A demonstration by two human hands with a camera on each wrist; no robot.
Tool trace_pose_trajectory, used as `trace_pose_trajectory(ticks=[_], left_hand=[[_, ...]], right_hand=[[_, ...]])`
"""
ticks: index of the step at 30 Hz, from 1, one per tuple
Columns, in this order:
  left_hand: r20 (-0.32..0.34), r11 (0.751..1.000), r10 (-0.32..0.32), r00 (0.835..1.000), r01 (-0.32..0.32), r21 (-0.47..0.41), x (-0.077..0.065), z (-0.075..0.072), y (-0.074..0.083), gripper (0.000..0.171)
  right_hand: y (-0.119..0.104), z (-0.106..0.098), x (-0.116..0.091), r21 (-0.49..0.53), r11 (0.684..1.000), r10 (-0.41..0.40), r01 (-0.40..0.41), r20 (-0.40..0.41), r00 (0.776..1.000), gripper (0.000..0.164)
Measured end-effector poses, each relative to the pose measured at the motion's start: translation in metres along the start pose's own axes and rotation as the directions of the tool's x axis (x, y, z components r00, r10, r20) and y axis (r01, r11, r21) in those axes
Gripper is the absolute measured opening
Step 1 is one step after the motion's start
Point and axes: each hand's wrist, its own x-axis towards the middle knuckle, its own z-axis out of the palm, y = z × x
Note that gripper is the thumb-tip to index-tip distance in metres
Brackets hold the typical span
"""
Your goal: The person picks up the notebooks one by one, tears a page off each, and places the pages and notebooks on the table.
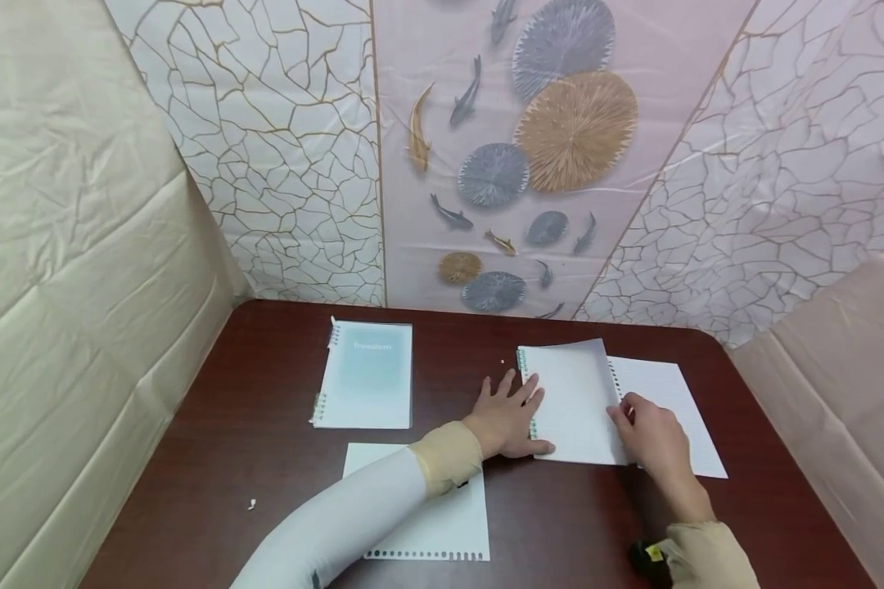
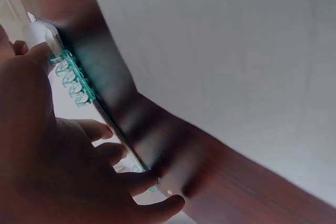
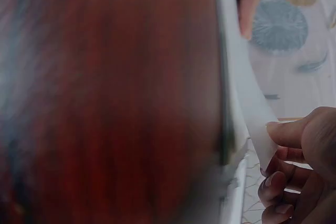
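A spiral notebook (image 1: 570,409) with green binding rings (image 2: 76,82) lies open on the right part of the table, a blank-looking page on top. My left hand (image 1: 507,415) rests along the ringed edge with its fingers spread, the thumb on the page's lower corner. At the opposite edge, my right hand (image 1: 656,433) pinches the page between thumb and fingers. That page's right side lifts and bends; in the right wrist view the raised paper (image 3: 244,72) runs up from the right hand's fingertips.
A lined sheet (image 1: 678,409) with punched holes lies right of the notebook. Another hole-edged sheet (image 1: 449,523) is partly under the left forearm. A closed notebook with a pale blue cover (image 1: 372,376) lies left. Paper scraps (image 1: 251,505) dot the dark table (image 1: 206,458).
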Motion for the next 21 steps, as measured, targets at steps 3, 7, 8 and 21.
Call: trace_pose_trajectory(ticks=[3,7,8,21], left_hand=[[-0.003,1.000,0.006,1.000,-0.006,0.005,-0.006,-0.003,0.001,0.095],[0.003,1.000,0.011,1.000,-0.011,0.012,-0.006,-0.004,0.002,0.095],[0.000,1.000,0.012,1.000,-0.012,0.018,-0.005,-0.005,0.002,0.095],[-0.025,0.993,0.092,0.995,-0.094,-0.074,0.008,-0.027,-0.022,0.101]], right_hand=[[0.006,0.005,-0.001,-0.016,1.000,0.002,-0.001,0.015,1.000,0.023],[0.011,0.008,0.000,-0.037,0.999,-0.010,0.012,0.058,0.998,0.023],[0.011,0.008,0.001,-0.043,0.999,-0.008,0.012,0.078,0.997,0.024],[-0.008,-0.007,0.035,-0.128,0.991,0.060,-0.035,0.197,0.978,0.037]])
